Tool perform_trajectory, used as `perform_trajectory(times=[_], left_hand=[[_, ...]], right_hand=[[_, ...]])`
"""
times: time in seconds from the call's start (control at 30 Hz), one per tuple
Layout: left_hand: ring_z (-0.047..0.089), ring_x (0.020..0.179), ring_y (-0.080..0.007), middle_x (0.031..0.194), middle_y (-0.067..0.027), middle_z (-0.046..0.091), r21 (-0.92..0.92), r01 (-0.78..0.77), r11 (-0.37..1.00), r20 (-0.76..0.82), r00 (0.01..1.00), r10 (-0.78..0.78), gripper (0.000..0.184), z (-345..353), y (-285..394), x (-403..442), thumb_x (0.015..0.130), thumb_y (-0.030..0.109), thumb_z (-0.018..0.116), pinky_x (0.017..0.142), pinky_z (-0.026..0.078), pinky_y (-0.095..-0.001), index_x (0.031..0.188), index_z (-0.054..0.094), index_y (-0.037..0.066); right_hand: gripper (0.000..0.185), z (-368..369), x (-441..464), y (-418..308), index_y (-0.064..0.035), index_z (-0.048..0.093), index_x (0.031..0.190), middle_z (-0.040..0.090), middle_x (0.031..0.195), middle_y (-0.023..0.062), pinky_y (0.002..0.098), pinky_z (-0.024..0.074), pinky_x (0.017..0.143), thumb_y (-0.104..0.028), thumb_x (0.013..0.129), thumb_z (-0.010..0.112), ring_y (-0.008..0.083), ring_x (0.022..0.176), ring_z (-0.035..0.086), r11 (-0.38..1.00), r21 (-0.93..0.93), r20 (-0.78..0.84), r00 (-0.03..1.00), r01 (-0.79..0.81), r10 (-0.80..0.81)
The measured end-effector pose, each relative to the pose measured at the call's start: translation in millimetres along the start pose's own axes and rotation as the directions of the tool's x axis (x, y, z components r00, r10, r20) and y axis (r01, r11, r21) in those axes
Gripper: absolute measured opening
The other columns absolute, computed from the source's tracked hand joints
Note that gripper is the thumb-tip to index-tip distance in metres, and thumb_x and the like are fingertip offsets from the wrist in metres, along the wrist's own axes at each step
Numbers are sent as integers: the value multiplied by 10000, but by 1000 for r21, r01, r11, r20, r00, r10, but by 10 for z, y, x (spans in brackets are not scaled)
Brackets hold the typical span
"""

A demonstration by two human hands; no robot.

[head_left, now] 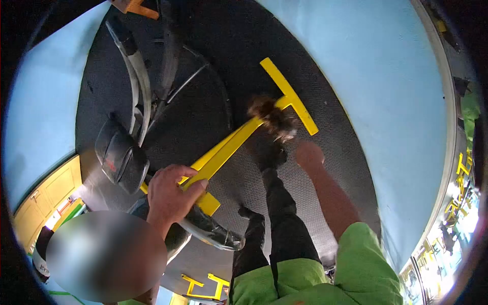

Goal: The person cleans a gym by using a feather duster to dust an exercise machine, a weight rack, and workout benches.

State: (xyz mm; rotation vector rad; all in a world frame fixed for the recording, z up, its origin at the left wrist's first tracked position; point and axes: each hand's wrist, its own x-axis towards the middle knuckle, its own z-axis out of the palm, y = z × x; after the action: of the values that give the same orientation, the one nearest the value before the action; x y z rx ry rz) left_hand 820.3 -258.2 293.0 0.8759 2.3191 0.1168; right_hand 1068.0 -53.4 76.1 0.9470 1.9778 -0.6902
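Pinching the near end of the yellow frame (229, 155), my left hand (175, 193) seemingly steadies it, black floor (330, 173) beneath it, brown duster (274, 118) across its bar. My right hand (309, 154) curls near its far end; whether it holds the duster, I cannot tell.

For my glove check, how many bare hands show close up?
2: the left hand, gripping the long yellow T-ended bar, and the right hand, near the brown shaggy clump. Others farther back may be hidden.
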Motion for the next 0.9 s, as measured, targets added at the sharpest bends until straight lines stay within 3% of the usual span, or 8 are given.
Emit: perform_trajectory(times=[0.27, 0.47, 0.63, 0.73, 0.8, 0.83, 0.87, 0.9], left_hand=[[650, 854, -266, 901, -108, 679, 7, 176, 984, -33, 984, -176, 290, 54, 66, 22, 729, 301, 716, 806, 480, -410, 894, 693, 64], [622, 938, -278, 957, -116, 663, 109, 194, 975, 58, 978, -201, 347, -43, 175, 54, 750, 327, 674, 864, 452, -427, 967, 687, 57], [503, 1118, -320, 1205, -151, 554, 341, -78, 937, -74, 991, 109, 438, -35, 173, 8, 757, 274, 670, 965, 356, -465, 1139, 607, 68], [461, 1180, -330, 1291, -164, 498, 343, -71, 937, -57, 994, 96, 513, -26, 165, 10, 753, 276, 669, 1001, 325, -482, 1214, 569, 75], [462, 1184, -328, 1298, -169, 493, 338, -59, 939, -53, 995, 82, 531, -6, 137, 1, 748, 270, 676, 1006, 328, -479, 1230, 562, 77], [470, 1177, -330, 1277, -164, 511, 317, -37, 948, -52, 997, 56, 526, 1, 130, 3, 751, 298, 668, 1003, 334, -481, 1216, 574, 71], [478, 1169, -332, 1257, -158, 529, 292, -13, 956, -55, 998, 31, 524, 2, 132, 12, 754, 326, 660, 1000, 340, -482, 1202, 585, 64], [478, 1169, -332, 1257, -158, 529, 281, -13, 959, -58, 998, 30, 524, -6, 137, 17, 754, 326, 660, 1000, 340, -482, 1202, 585, 64]], right_hand=[[218, 621, -161, 579, 2, 596, 994, 632, 905, 203, 456, 527, 757, -163, 886, 503, 336, 863, 649, 996, 55, -88, 993, -77, 82], [204, 1231, -552, 676, 1, 596, 997, 648, 874, 175, 408, 511, 770, -136, 859, 536, 307, 888, 639, 707, 574, -40, 849, -412, 527], [152, 2412, 385, 207, -90, 670, 843, 649, 808, 73, 354, 478, 725, -137, 857, 525, 234, 874, 611, 854, 508, -411, 903, 111, 127], [156, 1601, 1024, -345, -88, 664, 809, 639, 768, 78, 366, 467, 689, -134, 864, 525, 220, 797, 600, 976, -194, -444, 878, 103, -181], [142, 1122, 1206, -472, -78, 642, 824, 626, 739, 91, 356, 468, 655, -121, 875, 517, 229, 745, 598, 955, -216, -437, 854, 204, -282], [142, 860, 1163, -504, -58, 626, 831, 615, 718, 102, 366, 465, 620, -113, 883, 505, 241, 694, 592, 907, 414, -368, 925, 77, 89], [143, 783, 1178, -471, -38, 610, 839, 605, 698, 114, 377, 463, 586, -105, 890, 494, 253, 643, 587, 488, 867, -93, 931, -99, 354], [141, 790, 1045, -345, -31, 615, 849, 606, 700, 124, 397, 465, 576, -107, 884, 502, 262, 625, 590, 684, 727, -191, 942, -53, 277]])
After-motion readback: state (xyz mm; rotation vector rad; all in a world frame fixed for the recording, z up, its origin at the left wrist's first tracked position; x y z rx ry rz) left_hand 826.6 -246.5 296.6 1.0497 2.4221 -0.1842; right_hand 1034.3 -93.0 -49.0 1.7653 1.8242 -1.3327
